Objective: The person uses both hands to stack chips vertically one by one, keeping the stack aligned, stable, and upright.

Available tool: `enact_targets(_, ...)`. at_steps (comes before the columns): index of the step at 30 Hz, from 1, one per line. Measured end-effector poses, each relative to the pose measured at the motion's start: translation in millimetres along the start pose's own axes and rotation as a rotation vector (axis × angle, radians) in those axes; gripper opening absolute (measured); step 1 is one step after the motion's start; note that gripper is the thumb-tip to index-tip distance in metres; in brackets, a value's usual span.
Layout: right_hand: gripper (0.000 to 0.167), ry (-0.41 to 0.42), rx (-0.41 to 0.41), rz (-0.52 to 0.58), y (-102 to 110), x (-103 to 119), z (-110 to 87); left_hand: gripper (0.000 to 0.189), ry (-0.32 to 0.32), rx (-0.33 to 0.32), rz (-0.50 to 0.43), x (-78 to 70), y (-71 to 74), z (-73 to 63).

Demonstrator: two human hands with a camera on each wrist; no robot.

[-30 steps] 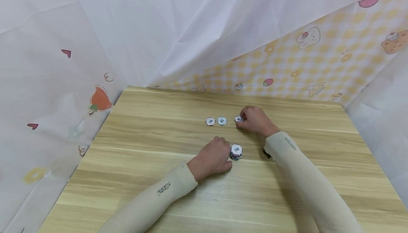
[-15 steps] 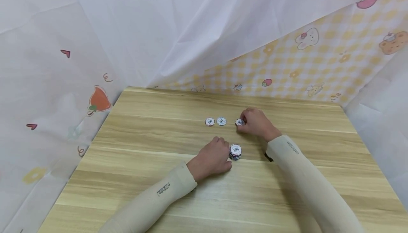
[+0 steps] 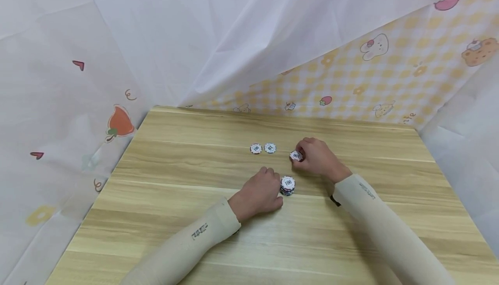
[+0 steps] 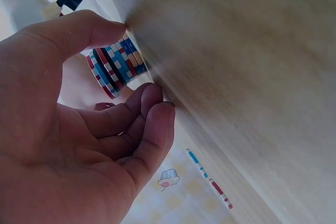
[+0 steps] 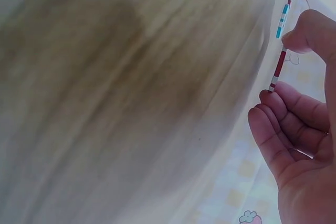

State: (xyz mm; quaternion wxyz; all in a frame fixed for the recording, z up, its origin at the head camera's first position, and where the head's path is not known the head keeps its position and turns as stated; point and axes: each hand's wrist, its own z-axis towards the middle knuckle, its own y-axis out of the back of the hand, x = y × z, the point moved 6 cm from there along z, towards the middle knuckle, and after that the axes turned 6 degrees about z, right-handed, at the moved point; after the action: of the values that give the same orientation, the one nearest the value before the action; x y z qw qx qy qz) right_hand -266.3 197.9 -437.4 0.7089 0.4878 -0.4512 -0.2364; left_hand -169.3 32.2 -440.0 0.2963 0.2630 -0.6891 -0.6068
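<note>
My right hand (image 3: 317, 160) pinches a poker chip (image 3: 295, 156) marked 100 between thumb and fingers. In the right wrist view this red-and-white chip (image 5: 278, 68) is edge-on, held by its rim close over the table. Beside a short stack of poker chips (image 3: 287, 184), topped by one marked 100, my left hand (image 3: 258, 193) rests on the table with loosely curled fingers and nothing in them. The left wrist view shows the stack's striped edges (image 4: 116, 65) just beyond the gap between thumb and fingertips. Farther back lie two single chips, a red-edged 100 (image 3: 256, 148) and a teal-edged 10 (image 3: 270, 148).
The wooden table (image 3: 187, 155) runs back to a wall cover with yellow checks (image 3: 397, 72) and cartoon prints. White sheeting (image 3: 58, 116) hangs at the left, and more stands at the right. Both forearms wear beige sleeves (image 3: 195, 237).
My right hand has drawn its pinched chip nearer and slightly right, away from the two single chips. The left hand, the stack and the two single chips have stayed in place.
</note>
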Motion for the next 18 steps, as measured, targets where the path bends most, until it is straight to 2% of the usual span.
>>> enact_targets(9,0.031,0.043,-0.036,-0.001,5.4,12.7,-11.4,0.036,-0.017,-0.022,0.024,-0.8,0.9,-0.2)
enact_targets(18,0.032,0.096,-0.078,0.007,9.8,24.3,-21.6,0.038,-0.003,0.001,0.001,0.4,-2.0,1.0)
